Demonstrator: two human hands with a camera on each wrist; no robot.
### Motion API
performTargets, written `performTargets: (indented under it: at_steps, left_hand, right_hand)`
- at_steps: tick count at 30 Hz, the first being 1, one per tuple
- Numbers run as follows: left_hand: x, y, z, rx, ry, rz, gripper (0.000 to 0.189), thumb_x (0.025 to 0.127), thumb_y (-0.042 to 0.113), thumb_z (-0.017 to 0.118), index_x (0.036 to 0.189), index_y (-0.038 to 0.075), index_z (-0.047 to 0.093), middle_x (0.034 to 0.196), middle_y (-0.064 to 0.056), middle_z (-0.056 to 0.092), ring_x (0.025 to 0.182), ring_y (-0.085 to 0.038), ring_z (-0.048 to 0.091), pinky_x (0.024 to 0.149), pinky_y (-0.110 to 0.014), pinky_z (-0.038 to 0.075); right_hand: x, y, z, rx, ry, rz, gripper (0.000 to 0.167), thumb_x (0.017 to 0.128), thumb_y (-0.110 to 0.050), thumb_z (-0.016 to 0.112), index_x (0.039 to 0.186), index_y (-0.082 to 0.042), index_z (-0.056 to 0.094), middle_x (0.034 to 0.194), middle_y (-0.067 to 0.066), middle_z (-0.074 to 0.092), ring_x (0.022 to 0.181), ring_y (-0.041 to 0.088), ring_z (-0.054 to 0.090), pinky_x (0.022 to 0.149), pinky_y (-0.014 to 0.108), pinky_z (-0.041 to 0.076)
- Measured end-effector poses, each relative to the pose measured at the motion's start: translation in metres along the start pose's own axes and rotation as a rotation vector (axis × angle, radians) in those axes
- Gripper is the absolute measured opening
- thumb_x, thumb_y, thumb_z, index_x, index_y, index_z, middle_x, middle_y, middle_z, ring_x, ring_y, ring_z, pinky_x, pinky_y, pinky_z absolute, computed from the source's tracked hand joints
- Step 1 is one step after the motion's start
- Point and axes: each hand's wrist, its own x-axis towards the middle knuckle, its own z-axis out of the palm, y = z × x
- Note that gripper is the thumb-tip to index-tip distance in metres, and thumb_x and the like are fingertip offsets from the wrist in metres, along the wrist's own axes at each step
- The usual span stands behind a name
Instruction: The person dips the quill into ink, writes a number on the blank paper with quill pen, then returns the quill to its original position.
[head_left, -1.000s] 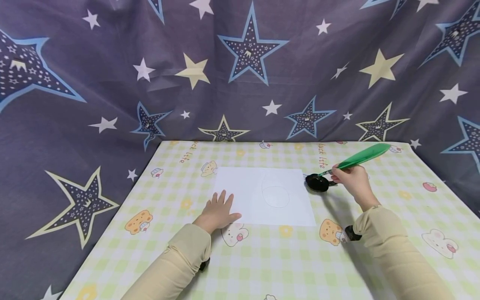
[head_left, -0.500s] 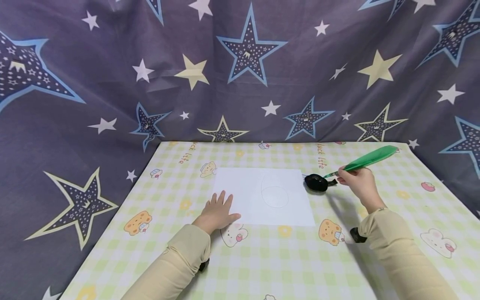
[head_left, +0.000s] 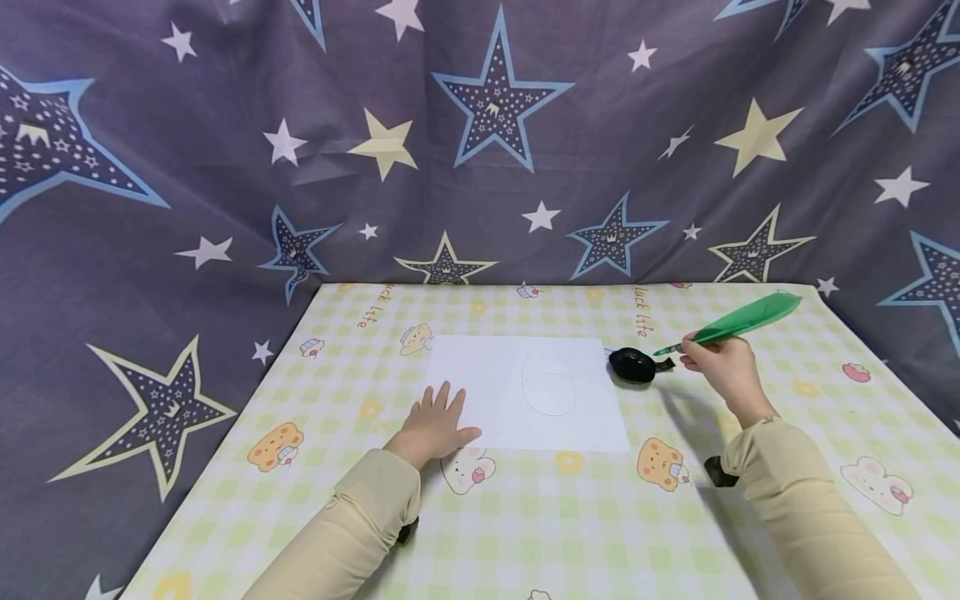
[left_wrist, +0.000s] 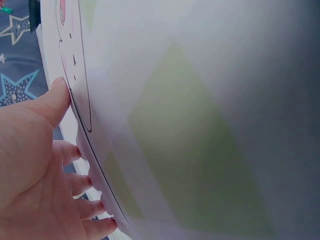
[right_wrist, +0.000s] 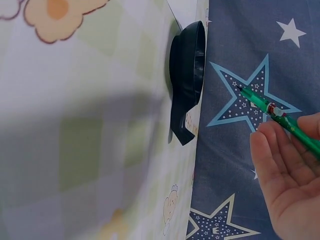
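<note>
A white sheet of paper [head_left: 495, 362] lies on the table and bears a thin curved line shaped like a 6. My left hand [head_left: 435, 425] rests flat on its lower left corner, fingers spread. Between thumb and fingers, my right hand [head_left: 723, 371] pinches a green feather pen [head_left: 750, 315], its plume pointing up and right. In the right wrist view, the dark tip of the feather pen [right_wrist: 260, 103] is raised off the table. Just left of the tip stands a small black toy frying pan [head_left: 632, 367], close to the paper's right edge.
A green checked cloth [head_left: 570, 525] with cartoon prints covers the table. Behind it hangs a dark curtain [head_left: 465, 200] patterned with stars. Black wrist devices show under both sleeves.
My right hand has drawn the feather pen back to the right, so its tip has left the bowl of the toy frying pan. The left hand has stayed put.
</note>
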Motion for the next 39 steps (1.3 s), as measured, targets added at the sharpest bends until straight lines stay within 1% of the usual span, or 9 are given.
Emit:
performTargets:
  at_steps: [6, 13, 18, 27, 30, 33, 35, 39]
  left_hand:
    - [0.0001, -0.0006, 0.0006, 0.002, 0.004, 0.0, 0.069, 0.094, 0.045, 0.045, 0.145, 0.003, 0.024, 0.149, -0.023, 0.01, 0.134, -0.043, 0.006, 0.107, -0.053, 0.011]
    - [-0.0002, -0.0009, 0.0003, 0.003, 0.009, -0.003, 0.07, 0.094, 0.045, 0.046, 0.145, 0.003, 0.025, 0.149, -0.023, 0.011, 0.134, -0.044, 0.006, 0.107, -0.053, 0.011]
    - [-0.0001, -0.0009, -0.0004, 0.005, 0.01, 0.002, 0.07, 0.094, 0.045, 0.046, 0.145, 0.003, 0.025, 0.149, -0.023, 0.011, 0.134, -0.044, 0.006, 0.107, -0.053, 0.011]
    - [0.0005, -0.0011, 0.0, 0.01, 0.009, 0.011, 0.069, 0.094, 0.044, 0.045, 0.145, 0.002, 0.025, 0.149, -0.023, 0.012, 0.134, -0.044, 0.007, 0.106, -0.053, 0.012]
    - [0.0009, -0.0014, 0.0001, 0.015, 0.012, 0.011, 0.069, 0.094, 0.044, 0.045, 0.145, 0.002, 0.025, 0.149, -0.023, 0.012, 0.134, -0.044, 0.008, 0.106, -0.053, 0.013]
    - [0.001, -0.0017, 0.0003, 0.018, 0.014, 0.011, 0.069, 0.094, 0.045, 0.045, 0.145, 0.003, 0.025, 0.149, -0.023, 0.012, 0.134, -0.044, 0.008, 0.106, -0.053, 0.013]
    - [0.0006, -0.0015, 0.0, 0.015, 0.012, 0.01, 0.069, 0.094, 0.045, 0.046, 0.145, 0.003, 0.025, 0.149, -0.023, 0.012, 0.134, -0.044, 0.008, 0.107, -0.053, 0.013]
    - [0.0002, -0.001, -0.0003, 0.008, 0.01, 0.011, 0.069, 0.094, 0.044, 0.046, 0.145, 0.003, 0.025, 0.149, -0.023, 0.012, 0.134, -0.044, 0.008, 0.106, -0.054, 0.012]
  right_hand:
    - [-0.0012, 0.0006, -0.0014, 0.0, 0.003, 0.001, 0.034, 0.093, -0.013, 0.054, 0.11, 0.016, 0.053, 0.08, -0.001, 0.066, 0.068, 0.003, 0.062, 0.068, 0.02, 0.052]
    - [-0.0027, -0.0003, -0.0027, -0.022, 0.001, 0.013, 0.035, 0.093, -0.014, 0.053, 0.111, 0.015, 0.054, 0.071, -0.015, 0.06, 0.068, 0.003, 0.063, 0.068, 0.021, 0.052]
    - [-0.0029, 0.0002, -0.0037, -0.04, -0.005, 0.015, 0.035, 0.093, -0.015, 0.052, 0.112, 0.015, 0.054, 0.072, -0.013, 0.061, 0.069, 0.004, 0.063, 0.068, 0.021, 0.052]
    - [-0.0024, 0.0038, -0.0031, -0.042, -0.01, -0.015, 0.032, 0.092, -0.01, 0.051, 0.111, 0.015, 0.055, 0.07, -0.012, 0.062, 0.068, 0.006, 0.063, 0.068, 0.021, 0.052]
    - [-0.0015, 0.005, -0.0033, -0.041, -0.019, -0.017, 0.032, 0.093, -0.01, 0.052, 0.112, 0.016, 0.055, 0.075, -0.005, 0.064, 0.068, 0.005, 0.062, 0.067, 0.021, 0.052]
    - [-0.0016, 0.0047, -0.003, -0.033, -0.02, -0.021, 0.031, 0.092, -0.008, 0.051, 0.112, 0.015, 0.055, 0.084, 0.007, 0.067, 0.069, 0.005, 0.063, 0.067, 0.02, 0.052]
    - [-0.0023, 0.0041, -0.0025, -0.023, -0.017, -0.025, 0.031, 0.092, -0.007, 0.051, 0.112, 0.015, 0.055, 0.091, 0.015, 0.066, 0.069, 0.006, 0.063, 0.067, 0.02, 0.052]
    - [-0.0036, 0.0038, -0.0017, -0.022, -0.017, -0.038, 0.03, 0.091, -0.006, 0.05, 0.112, 0.016, 0.056, 0.097, 0.024, 0.063, 0.07, 0.008, 0.064, 0.067, 0.02, 0.052]
